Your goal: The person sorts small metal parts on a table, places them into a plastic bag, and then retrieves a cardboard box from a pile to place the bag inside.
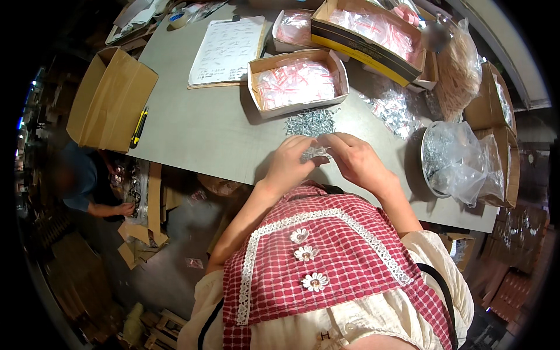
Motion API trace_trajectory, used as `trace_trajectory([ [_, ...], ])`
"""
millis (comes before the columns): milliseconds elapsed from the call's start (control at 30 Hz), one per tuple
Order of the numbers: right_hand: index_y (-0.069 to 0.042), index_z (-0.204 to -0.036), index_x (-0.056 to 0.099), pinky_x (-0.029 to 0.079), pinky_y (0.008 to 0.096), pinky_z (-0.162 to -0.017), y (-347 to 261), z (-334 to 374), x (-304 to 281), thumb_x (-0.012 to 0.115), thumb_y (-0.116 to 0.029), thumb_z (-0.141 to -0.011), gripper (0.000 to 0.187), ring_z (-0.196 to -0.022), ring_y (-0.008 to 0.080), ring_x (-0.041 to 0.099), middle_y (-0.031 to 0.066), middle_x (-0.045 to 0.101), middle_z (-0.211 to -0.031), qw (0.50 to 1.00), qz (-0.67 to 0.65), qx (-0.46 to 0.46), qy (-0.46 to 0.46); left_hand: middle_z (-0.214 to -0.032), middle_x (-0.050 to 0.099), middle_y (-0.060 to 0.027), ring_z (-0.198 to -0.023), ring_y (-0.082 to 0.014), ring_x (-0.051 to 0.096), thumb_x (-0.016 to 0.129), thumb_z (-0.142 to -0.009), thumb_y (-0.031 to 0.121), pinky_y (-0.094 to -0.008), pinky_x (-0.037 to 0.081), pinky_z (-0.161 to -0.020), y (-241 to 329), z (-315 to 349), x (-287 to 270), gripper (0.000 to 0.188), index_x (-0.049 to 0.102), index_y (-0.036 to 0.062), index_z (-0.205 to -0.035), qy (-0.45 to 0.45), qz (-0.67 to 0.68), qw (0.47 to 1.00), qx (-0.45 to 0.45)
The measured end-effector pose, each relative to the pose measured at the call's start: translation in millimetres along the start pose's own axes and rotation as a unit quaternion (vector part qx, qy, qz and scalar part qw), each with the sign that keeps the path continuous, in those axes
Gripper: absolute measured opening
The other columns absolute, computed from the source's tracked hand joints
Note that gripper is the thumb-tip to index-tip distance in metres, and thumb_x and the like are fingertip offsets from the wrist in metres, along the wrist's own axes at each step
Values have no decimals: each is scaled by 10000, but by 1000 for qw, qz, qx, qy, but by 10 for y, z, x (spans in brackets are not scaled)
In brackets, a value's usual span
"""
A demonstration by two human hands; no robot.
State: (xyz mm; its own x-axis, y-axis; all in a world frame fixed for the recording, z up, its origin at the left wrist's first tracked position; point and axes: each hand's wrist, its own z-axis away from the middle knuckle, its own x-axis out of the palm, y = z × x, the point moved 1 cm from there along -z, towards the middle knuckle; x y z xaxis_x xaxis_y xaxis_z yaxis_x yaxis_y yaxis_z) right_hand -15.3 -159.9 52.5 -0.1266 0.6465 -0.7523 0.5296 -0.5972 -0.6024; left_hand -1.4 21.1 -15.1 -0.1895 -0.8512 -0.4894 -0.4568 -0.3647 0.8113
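At the near edge of the table, my left hand (pixel 289 160) and my right hand (pixel 354 156) are close together, both closed on a small clear plastic bag (pixel 315 153). Metal pieces seem to show inside the bag, though fingers cover part of it. Just beyond my fingers lies a loose pile of small silvery screws (pixel 311 122). Behind the pile stands an open white cardboard box (pixel 274 111), filled with flat clear bags with red strips (pixel 300 83).
On the right are a metal bowl (pixel 424 169) of hardware under plastic, filled packets (pixel 396 111) and cartons. A yellow-and-black box (pixel 361 49), clipboard (pixel 227 49), cutter knife (pixel 139 127) and brown carton (pixel 111 99) lie around the table. Another person (pixel 84 181) works at lower left.
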Motion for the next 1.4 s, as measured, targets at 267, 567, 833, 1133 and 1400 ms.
trace_trajectory([
  [267,-74,-1118,605,531,405,-767,146,14,-24,581,37,-789,349,-895,346,641,120,630,-1067,993,-28,103,52,-996,695,-116,-948,-289,651,802,-733,167,-376,512,-824,3,27,-35,336,690,31,-1019,2,2,1000,-19],
  [567,-69,-957,583,512,451,-700,785,408,576,660,-79,-770,203,-828,358,621,143,597,-927,976,123,179,1,-964,702,-96,-916,-268,650,809,-748,209,-359,508,-799,21,34,-5,326,695,54,-1011,25,-11,1000,-10],
  [833,-44,-936,657,529,359,-641,491,266,303,702,-107,-815,144,-733,241,643,102,625,-883,983,-93,143,68,-979,699,-112,-926,-280,650,815,-737,199,-365,509,-810,-11,27,-10,347,694,48,-1025,13,-8,1000,-6],
  [1133,-60,-993,685,475,430,-928,279,95,11,664,-14,-736,262,-1116,343,560,148,576,-1239,997,-65,-27,14,-1027,674,-108,-949,-295,639,762,-798,224,-373,513,-829,119,5,-94,332,670,66,-1074,-15,62,997,-32],
  [1400,20,-925,570,473,406,-802,326,48,-16,605,84,-786,157,-921,354,601,183,602,-981,992,-9,84,93,-1161,649,-162,-1105,-338,602,716,-832,207,-408,476,-961,-80,117,39,420,614,30,-1198,9,19,996,-90],
])
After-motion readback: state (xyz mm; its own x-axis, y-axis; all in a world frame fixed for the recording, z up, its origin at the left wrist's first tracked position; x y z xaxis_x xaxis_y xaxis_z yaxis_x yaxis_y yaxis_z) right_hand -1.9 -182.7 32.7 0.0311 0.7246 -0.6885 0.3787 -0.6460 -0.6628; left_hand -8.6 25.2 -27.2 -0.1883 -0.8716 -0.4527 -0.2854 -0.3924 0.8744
